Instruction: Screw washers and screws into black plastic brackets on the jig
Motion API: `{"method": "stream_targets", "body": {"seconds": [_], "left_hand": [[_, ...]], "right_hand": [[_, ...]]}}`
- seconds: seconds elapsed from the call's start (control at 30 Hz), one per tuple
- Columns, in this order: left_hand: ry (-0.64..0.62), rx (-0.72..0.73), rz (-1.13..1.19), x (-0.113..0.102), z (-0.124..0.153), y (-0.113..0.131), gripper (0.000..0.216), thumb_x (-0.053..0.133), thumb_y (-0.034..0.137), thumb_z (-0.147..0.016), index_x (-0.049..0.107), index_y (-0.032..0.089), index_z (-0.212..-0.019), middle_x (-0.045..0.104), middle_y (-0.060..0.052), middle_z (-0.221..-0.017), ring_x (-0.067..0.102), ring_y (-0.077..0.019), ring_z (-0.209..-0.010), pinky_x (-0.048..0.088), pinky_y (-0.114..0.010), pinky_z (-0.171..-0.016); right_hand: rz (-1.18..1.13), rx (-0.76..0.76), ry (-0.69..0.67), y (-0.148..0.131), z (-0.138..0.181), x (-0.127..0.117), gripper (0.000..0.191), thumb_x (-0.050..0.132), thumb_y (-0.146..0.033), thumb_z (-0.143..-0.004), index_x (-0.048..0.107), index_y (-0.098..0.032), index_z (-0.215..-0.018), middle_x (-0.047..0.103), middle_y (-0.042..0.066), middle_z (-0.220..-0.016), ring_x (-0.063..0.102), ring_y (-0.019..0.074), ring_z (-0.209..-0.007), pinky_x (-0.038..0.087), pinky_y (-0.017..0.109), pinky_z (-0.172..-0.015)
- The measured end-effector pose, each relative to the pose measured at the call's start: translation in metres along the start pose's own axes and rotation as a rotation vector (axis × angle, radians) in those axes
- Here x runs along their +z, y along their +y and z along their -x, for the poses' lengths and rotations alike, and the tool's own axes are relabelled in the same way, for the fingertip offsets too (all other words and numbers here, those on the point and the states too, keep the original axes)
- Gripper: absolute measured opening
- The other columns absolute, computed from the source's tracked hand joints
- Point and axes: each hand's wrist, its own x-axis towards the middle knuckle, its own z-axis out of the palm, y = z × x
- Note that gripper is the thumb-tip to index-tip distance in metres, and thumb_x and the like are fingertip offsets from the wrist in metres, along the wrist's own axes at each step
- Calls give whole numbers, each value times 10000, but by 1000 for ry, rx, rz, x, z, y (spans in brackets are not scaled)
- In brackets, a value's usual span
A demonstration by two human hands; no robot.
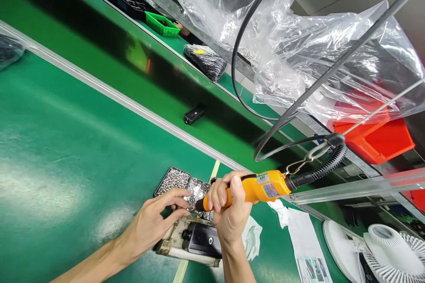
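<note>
My right hand point(229, 210) is wrapped round an orange electric screwdriver point(255, 189), whose dark tip points left and down toward a black device point(204, 239) seated in a worn whitish fixture point(172, 242). My left hand point(156, 223) rests on the fixture's left side, thumb and forefinger pinched close to the screwdriver tip; what they hold is too small to make out. Just behind the hands lie two small trays of silver screws point(174, 180). A coiled black cable point(327, 166) runs from the screwdriver's rear up to a hanging cord.
A green conveyor belt point(109, 62) crosses behind the bench, carrying a small black part point(194, 114). Beyond it are a black wrapped bundle point(206, 62), green point(162, 24) and blue bins, clear plastic sheeting point(299, 44) and red bins point(375, 139). Paper sheets point(307, 243) and a white fan point(381, 247) lie at right.
</note>
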Motion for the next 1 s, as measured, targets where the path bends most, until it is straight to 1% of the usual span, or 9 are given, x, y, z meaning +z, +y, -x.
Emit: {"method": "stream_targets", "body": {"seconds": [0.1, 0.23, 0.33, 0.47, 0.6, 0.7, 0.77, 0.9, 1.0], "left_hand": [[4, 87, 11, 1, 3, -4, 222, 681, 248, -991, 719, 300, -1203, 797, 44, -943, 783, -120, -853, 560, -104, -543], [-8, 197, 14, 3, 6, -11, 293, 620, 203, -1037, 729, 345, -1269, 789, 52, -1066, 786, -97, -930, 624, -134, -831], [-2, 224, 5, 4, 7, -12, 306, 614, 185, -1050, 737, 356, -1272, 777, 51, -1066, 777, -90, -938, 612, -140, -888], [19, 213, -1, 7, 6, -12, 299, 672, 187, -1028, 726, 340, -1279, 778, 41, -1048, 782, -106, -932, 628, -129, -768], [-5, 192, 8, 9, 4, -13, 417, 693, 217, -1027, 669, 358, -1418, 789, 12, -1126, 796, -149, -978, 620, -132, -589], [-36, 218, -69, 8, 4, -15, 532, 703, 274, -1038, 576, 374, -1545, 778, -9, -1235, 778, -182, -1108, 678, -210, -804], [-22, 256, -160, 6, 5, -16, 527, 695, 313, -1051, 563, 369, -1558, 771, -12, -1265, 746, -188, -1175, 650, -274, -985], [-22, 357, -260, 3, 12, -15, 384, 668, 388, -1064, 659, 333, -1443, 746, -35, -1269, 714, -196, -1172, 620, -289, -1027], [-100, 442, -310, 3, 16, -15, 457, 671, 418, -1054, 610, 320, -1496, 722, -58, -1344, 674, -226, -1271, 591, -332, -1100]], "right_hand": [[24, 10, -14, 2, 4, 2, 275, 700, -426, -1037, 589, -236, -871, 387, -126, -522, 307, 69, -381, 398, 181, -386], [51, 41, -24, 4, 8, 4, 255, 731, -427, -1020, 610, -232, -910, 415, -121, -522, 357, 77, -397, 420, 184, -396], [55, 37, -16, 4, 7, 4, 284, 741, -444, -1013, 592, -233, -894, 406, -124, -523, 360, 77, -394, 416, 182, -388], [74, 48, -6, 2, 8, 2, 352, 736, -486, -1007, 541, -243, -844, 388, -125, -510, 356, 85, -389, 410, 193, -383], [83, 34, -6, 1, 7, -1, 336, 722, -468, -1016, 546, -241, -840, 405, -118, -509, 372, 90, -387, 419, 203, -389], [87, 6, 27, 1, -1, -11, 312, 720, -457, -1018, 545, -243, -873, 394, -125, -519, 349, 86, -386, 412, 206, -381], [139, -30, 86, 3, -11, -20, 336, 746, -479, -995, 525, -248, -894, 387, -132, -520, 343, 88, -382, 404, 213, -373], [262, -123, 197, 10, -37, -43, 431, 812, -541, -933, 492, -253, -914, 408, -138, -524, 360, 88, -383, 409, 222, -381], [296, -157, 229, 21, -51, -58, 465, 831, -567, -908, 490, -253, -937, 418, -144, -523, 366, 84, -382, 399, 216, -381]]}}
